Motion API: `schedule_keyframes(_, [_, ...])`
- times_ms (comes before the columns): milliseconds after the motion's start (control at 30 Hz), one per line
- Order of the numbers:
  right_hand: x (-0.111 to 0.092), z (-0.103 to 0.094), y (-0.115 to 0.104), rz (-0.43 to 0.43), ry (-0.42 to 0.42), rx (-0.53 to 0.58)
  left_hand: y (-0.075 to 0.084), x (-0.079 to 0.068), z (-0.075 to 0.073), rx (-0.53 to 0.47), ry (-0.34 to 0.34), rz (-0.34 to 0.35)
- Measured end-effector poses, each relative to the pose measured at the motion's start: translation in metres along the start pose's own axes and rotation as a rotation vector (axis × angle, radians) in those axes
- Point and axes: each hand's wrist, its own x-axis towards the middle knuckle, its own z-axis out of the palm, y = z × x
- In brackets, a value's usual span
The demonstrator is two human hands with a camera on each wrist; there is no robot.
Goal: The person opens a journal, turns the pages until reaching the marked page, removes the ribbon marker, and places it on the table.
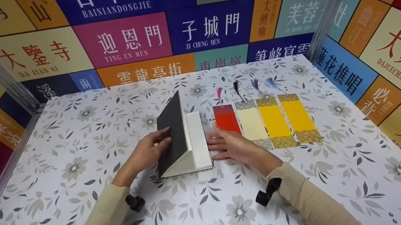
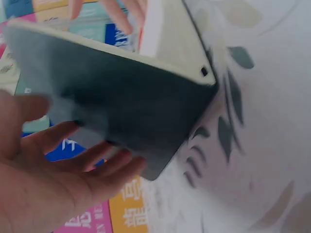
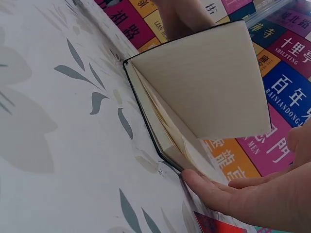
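A black-covered notebook stands partly opened on the table, its front cover raised at a slant and cream pages showing inside. My left hand is at the outer face of that cover, its fingers loosely extended against the dark surface. On the other side, my right hand lies with fingers fairly straight, fingertips at the notebook's right edge. In the right wrist view, these fingers touch the edge of the lower cover. Just beyond this hand lies a red bookmark, partly covered by it.
To the right lie a cream bookmark and two yellow bookmarks, with tassels at their far ends. A floral cloth covers the table. Panels with coloured place-name signs stand around its back and sides.
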Motion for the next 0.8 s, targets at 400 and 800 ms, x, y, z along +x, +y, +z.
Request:
schedule_keyframes(400, [0.007, 0.013, 0.013, -0.100, 0.098, -0.301, 0.004, 0.010, 0.027, 0.372, -0.165, -0.076])
schedule_keyframes(800, [0.015, 0.027, 0.007, -0.106, 0.242, -0.708, 0.014, 0.021, 0.023, 0.614, -0.181, 0.007])
